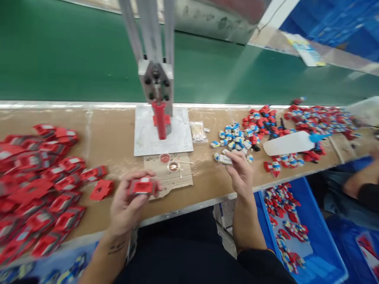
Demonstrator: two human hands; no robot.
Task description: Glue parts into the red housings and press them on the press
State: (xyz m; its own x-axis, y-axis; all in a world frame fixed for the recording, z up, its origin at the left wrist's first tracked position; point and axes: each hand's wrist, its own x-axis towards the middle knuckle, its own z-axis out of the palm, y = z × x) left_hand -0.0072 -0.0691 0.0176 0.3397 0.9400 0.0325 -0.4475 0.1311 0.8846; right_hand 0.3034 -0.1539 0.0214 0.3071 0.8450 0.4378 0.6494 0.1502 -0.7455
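Note:
My left hand is wrapped round a red plastic shell with grey sides and a white patch, held above the front of the bench. Further right, my right hand pinches a small white block between thumb and fingertips. That block is at the near edge of a pile of small white-and-blue blocks. Between my hands lies a piece of cardboard. On it are a small cup of red liquid, a second small cup and cotton swabs.
A press with a red handle stands over a white plate. Many red shells cover the left side. At right are a white squeeze bottle, red-and-blue assemblies, a blue bin and another person's arm.

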